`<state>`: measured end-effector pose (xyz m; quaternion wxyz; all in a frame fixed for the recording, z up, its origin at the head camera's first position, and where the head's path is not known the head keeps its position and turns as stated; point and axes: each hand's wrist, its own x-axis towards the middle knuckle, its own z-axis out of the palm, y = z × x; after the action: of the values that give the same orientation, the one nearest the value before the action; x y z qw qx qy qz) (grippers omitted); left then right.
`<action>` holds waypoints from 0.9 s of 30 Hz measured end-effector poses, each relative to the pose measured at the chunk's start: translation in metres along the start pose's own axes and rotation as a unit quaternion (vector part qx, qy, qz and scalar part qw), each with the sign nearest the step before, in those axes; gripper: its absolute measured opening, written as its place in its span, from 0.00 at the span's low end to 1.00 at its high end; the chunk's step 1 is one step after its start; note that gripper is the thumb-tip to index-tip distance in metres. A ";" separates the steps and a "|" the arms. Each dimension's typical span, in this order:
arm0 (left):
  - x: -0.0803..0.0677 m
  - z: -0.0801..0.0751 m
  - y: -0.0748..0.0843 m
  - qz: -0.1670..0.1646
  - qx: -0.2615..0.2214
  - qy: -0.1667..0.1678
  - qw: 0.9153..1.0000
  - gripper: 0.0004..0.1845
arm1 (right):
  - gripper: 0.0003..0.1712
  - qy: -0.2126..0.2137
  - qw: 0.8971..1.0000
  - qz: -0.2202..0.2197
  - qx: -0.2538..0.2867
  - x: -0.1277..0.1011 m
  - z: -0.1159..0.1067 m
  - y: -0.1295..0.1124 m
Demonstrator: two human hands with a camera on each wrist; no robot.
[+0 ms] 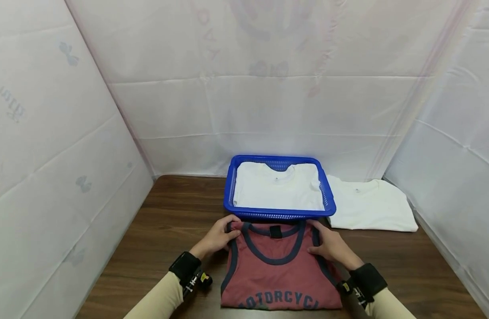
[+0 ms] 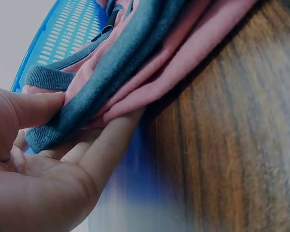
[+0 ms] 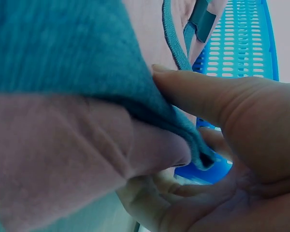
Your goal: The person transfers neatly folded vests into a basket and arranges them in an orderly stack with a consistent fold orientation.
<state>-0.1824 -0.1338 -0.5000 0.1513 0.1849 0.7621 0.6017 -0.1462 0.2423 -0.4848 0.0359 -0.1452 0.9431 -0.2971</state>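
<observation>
Both hands (image 1: pixel 216 237) pinching tank top (image 1: pixel 278 270) straps

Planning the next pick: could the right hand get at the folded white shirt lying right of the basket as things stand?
Probably not right away: the right hand pinches the red tank top. Otherwise the path looks free, since the white shirt lies uncovered on the table beside the blue basket.
</observation>
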 end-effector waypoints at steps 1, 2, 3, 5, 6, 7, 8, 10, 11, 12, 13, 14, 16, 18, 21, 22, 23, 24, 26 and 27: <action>0.000 -0.001 0.000 0.005 0.000 -0.006 1.000 0.12 | 0.46 0.001 1.000 0.000 0.000 -0.001 -0.001 0.000; -0.001 -0.002 0.000 0.007 -0.003 -0.014 1.000 0.14 | 0.45 0.002 1.000 -0.003 -0.005 -0.001 -0.002 0.000; -0.001 -0.003 -0.001 0.009 -0.008 -0.024 1.000 0.17 | 0.43 0.003 1.000 0.000 -0.005 -0.002 -0.002 0.000; -0.003 -0.006 -0.001 0.013 -0.022 -0.050 0.998 0.21 | 0.40 0.002 1.000 0.000 -0.009 -0.004 -0.003 0.000; -0.004 -0.008 -0.002 0.014 -0.032 -0.066 0.997 0.23 | 0.38 0.001 1.000 0.002 -0.010 -0.004 -0.004 0.000; -0.005 -0.009 -0.003 0.012 -0.042 -0.082 0.996 0.23 | 0.35 -0.001 1.000 0.004 -0.010 -0.005 -0.005 0.000; -0.005 -0.010 -0.004 0.009 -0.043 -0.093 0.995 0.23 | 0.33 -0.001 1.000 0.006 -0.010 -0.006 -0.006 0.000; -0.007 -0.012 -0.006 0.007 -0.040 -0.110 0.993 0.21 | 0.29 -0.005 1.000 0.019 0.002 -0.007 -0.007 0.000; -0.007 -0.012 -0.007 0.003 -0.039 -0.116 0.992 0.20 | 0.27 -0.008 1.000 0.023 0.006 -0.008 -0.007 -0.001; -0.008 -0.012 -0.008 0.000 -0.036 -0.120 0.992 0.19 | 0.26 -0.009 1.000 0.025 0.011 -0.008 -0.008 -0.001; -0.008 -0.012 -0.008 -0.005 -0.033 -0.121 0.992 0.19 | 0.24 -0.011 1.000 0.025 0.015 -0.008 -0.008 -0.001; -0.009 -0.012 -0.008 -0.010 -0.030 -0.122 0.992 0.19 | 0.23 -0.013 1.000 0.022 0.018 -0.008 -0.008 0.000; -0.009 -0.012 -0.007 -0.020 -0.032 -0.126 0.991 0.19 | 0.21 -0.020 0.999 0.015 0.024 -0.009 -0.008 0.002; -0.009 -0.011 -0.006 -0.024 -0.022 -0.128 0.991 0.20 | 0.20 -0.023 0.999 0.007 0.029 -0.009 -0.007 0.004; -0.009 -0.010 -0.005 -0.024 -0.009 -0.130 0.991 0.19 | 0.20 -0.024 0.999 0.000 0.034 -0.010 -0.007 0.007; -0.009 -0.009 -0.005 -0.023 -0.005 -0.131 0.991 0.19 | 0.20 -0.023 0.999 0.001 0.035 -0.010 -0.007 0.008; -0.009 -0.009 -0.005 -0.022 -0.001 -0.131 0.991 0.19 | 0.20 -0.024 0.999 0.003 0.039 -0.010 -0.007 0.009; -0.008 -0.008 -0.006 -0.022 0.002 -0.131 0.991 0.19 | 0.20 -0.025 0.999 0.003 0.041 -0.010 -0.007 0.010; -0.007 -0.008 -0.005 -0.019 0.015 -0.129 0.991 0.18 | 0.22 -0.035 0.998 0.002 0.048 -0.010 -0.007 0.011; -0.006 -0.008 -0.005 -0.017 0.023 -0.129 0.991 0.18 | 0.23 -0.042 0.998 0.001 0.052 -0.010 -0.007 0.012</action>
<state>-0.1809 -0.1450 -0.5033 0.2540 0.2516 0.7532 0.5522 -0.1412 0.2580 -0.4857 0.0831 -0.1541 0.9241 -0.3397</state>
